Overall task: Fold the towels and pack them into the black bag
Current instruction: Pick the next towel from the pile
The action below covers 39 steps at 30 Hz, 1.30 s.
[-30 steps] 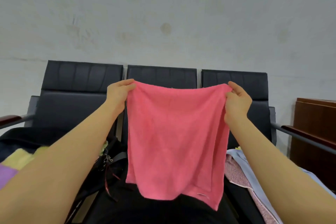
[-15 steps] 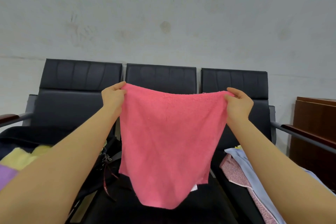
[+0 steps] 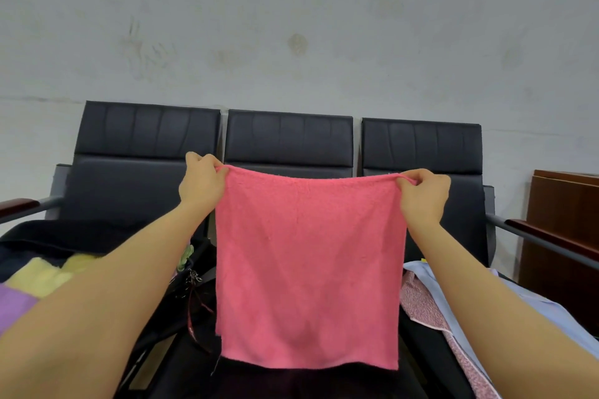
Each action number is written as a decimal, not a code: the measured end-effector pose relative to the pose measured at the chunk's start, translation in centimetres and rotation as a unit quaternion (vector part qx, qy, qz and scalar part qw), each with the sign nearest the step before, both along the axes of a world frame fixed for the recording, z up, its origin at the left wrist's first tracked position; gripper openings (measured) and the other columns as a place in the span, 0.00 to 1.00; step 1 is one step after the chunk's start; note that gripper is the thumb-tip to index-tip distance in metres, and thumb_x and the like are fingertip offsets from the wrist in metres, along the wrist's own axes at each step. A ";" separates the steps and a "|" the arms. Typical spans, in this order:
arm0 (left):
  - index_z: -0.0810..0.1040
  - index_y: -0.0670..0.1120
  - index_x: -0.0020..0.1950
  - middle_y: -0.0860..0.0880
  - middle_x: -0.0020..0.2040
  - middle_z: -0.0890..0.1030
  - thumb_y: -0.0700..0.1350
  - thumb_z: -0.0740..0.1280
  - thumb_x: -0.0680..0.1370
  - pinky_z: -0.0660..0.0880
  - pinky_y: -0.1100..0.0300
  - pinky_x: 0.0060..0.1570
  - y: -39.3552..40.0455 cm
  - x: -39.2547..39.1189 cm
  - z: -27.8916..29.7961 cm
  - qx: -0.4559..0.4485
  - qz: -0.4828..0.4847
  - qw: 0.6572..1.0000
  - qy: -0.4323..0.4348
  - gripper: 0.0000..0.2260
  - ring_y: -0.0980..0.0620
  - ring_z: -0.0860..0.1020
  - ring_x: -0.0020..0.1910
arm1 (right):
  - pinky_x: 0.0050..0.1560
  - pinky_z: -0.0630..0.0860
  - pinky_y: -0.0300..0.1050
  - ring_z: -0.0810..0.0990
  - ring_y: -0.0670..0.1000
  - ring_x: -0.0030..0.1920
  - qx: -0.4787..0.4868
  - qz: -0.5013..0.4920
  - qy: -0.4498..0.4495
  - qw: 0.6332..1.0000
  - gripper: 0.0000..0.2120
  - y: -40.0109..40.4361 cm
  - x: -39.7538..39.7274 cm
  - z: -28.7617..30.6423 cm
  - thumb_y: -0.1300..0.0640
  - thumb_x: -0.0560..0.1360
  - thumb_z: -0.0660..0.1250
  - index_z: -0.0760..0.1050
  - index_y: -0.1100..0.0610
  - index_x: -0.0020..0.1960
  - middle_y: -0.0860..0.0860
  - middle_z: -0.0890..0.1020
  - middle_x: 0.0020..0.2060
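A pink towel (image 3: 306, 269) hangs flat and spread in front of me, over the middle seat. My left hand (image 3: 201, 183) pinches its top left corner and my right hand (image 3: 424, 194) pinches its top right corner. The towel's lower edge hangs free just above the seat. On the left seat lies the black bag (image 3: 81, 236), open, with a yellow towel (image 3: 48, 275) and a purple towel (image 3: 14, 304) showing in it; my left forearm hides part of it.
A row of three black chairs (image 3: 288, 136) stands against a grey wall. On the right seat lie a light blue cloth (image 3: 531, 301) and a pink patterned cloth (image 3: 424, 304). A brown wooden cabinet (image 3: 564, 230) stands at the far right. A bag strap with a clip (image 3: 194, 278) hangs beside the towel.
The towel has been pulled out wider and now hangs smooth and square; before, its lower part was bunched and swinging. Both hands have spread slightly apart.
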<state>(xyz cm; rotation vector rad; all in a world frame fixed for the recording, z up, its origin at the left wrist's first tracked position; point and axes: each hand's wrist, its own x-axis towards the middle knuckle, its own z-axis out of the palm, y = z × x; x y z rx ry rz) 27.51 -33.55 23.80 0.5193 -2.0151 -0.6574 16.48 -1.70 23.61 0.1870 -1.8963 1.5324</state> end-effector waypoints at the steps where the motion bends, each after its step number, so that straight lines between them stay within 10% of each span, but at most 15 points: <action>1: 0.74 0.41 0.53 0.45 0.56 0.69 0.46 0.62 0.81 0.68 0.53 0.45 0.0 0.1 -0.1 0.003 0.005 1.000 -0.002 0.09 0.48 0.71 0.44 | 0.39 0.69 0.44 0.76 0.51 0.43 0.002 -0.002 -0.007 1.000 0.04 0.0 0.1 0.0 0.60 0.77 0.66 0.79 0.55 0.46 0.52 0.76 0.49; 18: 0.78 0.36 0.45 0.44 0.28 0.75 0.49 0.63 0.80 0.78 0.50 0.43 0.0 0.6 1.4 0.163 -0.078 0.976 0.122 0.15 0.51 0.75 0.25 | 0.27 0.75 0.34 0.79 0.44 0.23 -0.105 0.057 0.008 0.993 0.04 0.4 2.1 0.5 0.63 0.78 0.64 0.77 0.60 0.50 0.51 0.79 0.35; 26: 0.78 0.34 0.52 0.42 0.41 0.79 0.35 0.65 0.78 0.80 0.66 0.36 0.4 1.2 -0.5 0.333 -0.255 0.898 0.128 0.05 0.52 0.81 0.34 | 0.34 0.78 0.46 0.79 0.46 0.22 -0.143 0.042 -0.026 0.988 0.04 0.9 2.4 -1.2 0.62 0.79 0.64 0.74 0.59 0.44 0.51 0.78 0.34; 32: 0.78 0.42 0.42 0.48 0.34 0.75 0.45 0.65 0.79 0.71 0.58 0.35 0.4 1.2 -2.4 0.219 -0.128 0.963 0.087 0.09 0.53 0.72 0.31 | 0.33 0.78 0.45 0.79 0.49 0.23 -0.149 0.041 -0.045 0.987 0.04 0.7 3.0 -2.5 0.64 0.78 0.63 0.76 0.61 0.46 0.51 0.78 0.36; 39: 0.75 0.42 0.37 0.46 0.27 0.72 0.47 0.64 0.79 0.67 0.58 0.35 1.2 1.9 -1.3 0.242 -0.104 0.955 0.136 0.13 0.54 0.69 0.23 | 0.42 0.81 0.49 0.82 0.50 0.31 -0.190 0.051 -0.027 0.980 0.05 0.7 4.0 -1.2 0.64 0.78 0.63 0.77 0.60 0.46 0.51 0.80 0.35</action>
